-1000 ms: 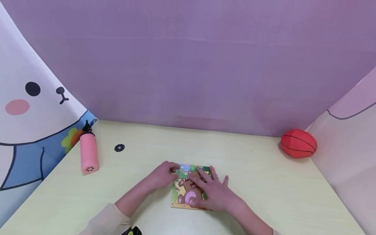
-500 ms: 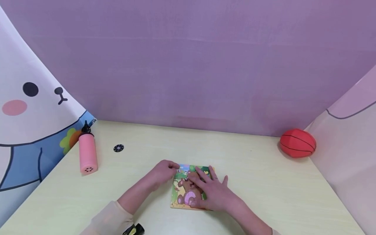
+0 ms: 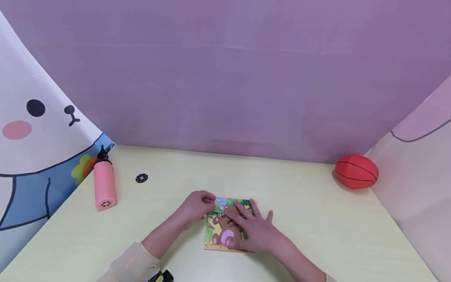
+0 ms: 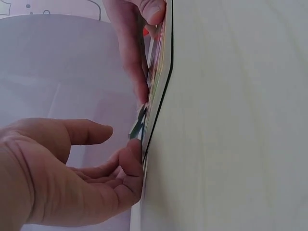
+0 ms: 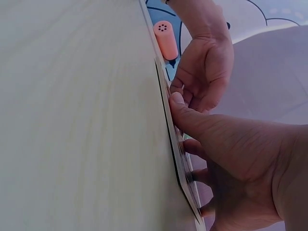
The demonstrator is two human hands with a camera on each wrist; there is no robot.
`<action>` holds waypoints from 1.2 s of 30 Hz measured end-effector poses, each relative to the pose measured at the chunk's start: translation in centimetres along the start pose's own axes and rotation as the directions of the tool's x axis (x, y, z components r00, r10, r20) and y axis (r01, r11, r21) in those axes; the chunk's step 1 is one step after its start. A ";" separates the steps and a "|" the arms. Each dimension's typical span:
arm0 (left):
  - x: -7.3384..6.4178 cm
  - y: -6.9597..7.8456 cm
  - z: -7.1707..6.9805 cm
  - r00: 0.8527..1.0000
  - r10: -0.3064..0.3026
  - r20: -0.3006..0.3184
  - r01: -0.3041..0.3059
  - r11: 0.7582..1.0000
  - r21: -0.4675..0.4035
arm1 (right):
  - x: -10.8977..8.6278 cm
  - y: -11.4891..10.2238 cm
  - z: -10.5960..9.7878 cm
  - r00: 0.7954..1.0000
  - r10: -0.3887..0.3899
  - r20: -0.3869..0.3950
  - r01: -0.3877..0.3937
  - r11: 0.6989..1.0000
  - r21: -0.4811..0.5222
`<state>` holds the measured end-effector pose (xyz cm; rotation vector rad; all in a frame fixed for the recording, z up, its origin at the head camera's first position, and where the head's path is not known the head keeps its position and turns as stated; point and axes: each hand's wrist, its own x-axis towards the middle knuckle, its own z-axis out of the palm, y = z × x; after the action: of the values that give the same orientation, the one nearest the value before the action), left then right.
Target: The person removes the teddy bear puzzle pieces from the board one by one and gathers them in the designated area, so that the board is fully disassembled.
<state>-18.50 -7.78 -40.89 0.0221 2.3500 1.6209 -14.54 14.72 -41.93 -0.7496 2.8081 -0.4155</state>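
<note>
The puzzle [image 3: 211,231] lay on the table [image 3: 299,207] under your spread right hand [image 3: 258,233]. Your left hand [image 3: 195,205] had bent fingers at its far left corner, by a tilted piece [image 4: 137,126]; whether they pinched it, I couldn't tell. A fingertip slip might have dropped it askew. The bottle's [image 3: 105,184] contents were hidden.

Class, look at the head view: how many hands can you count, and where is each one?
2. The left hand is at the far left corner of the bear puzzle; the right hand is spread over the puzzle's right side. Neither is hidden.
</note>
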 end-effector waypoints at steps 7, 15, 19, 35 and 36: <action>0.2 -0.6 0.3 0.998 0.064 -0.009 -0.063 0.998 0.019 | 0.1 -0.1 0.1 1.000 -0.007 0.004 0.007 1.000 0.000; 0.5 -0.7 0.5 0.995 0.097 -0.013 -0.096 0.995 0.040 | -0.1 0.0 0.0 1.000 -0.004 -0.002 0.004 1.000 0.002; 0.8 -0.9 0.6 0.995 0.095 -0.007 -0.095 0.995 0.043 | -0.2 0.2 -0.2 1.000 0.018 -0.003 -0.017 0.999 0.038; 0.7 -0.7 0.5 0.997 0.076 -0.019 -0.075 0.995 0.060 | -0.9 0.9 -1.2 0.989 0.130 0.067 -0.129 0.992 -0.015; 0.7 -0.7 0.5 0.997 0.077 -0.021 -0.076 0.995 0.063 | -0.8 0.9 -1.1 0.989 0.130 0.067 -0.129 0.992 -0.017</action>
<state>-18.92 -7.50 -41.79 0.1082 2.4449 1.5893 -14.54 16.14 -41.04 -0.5686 2.7772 -0.3440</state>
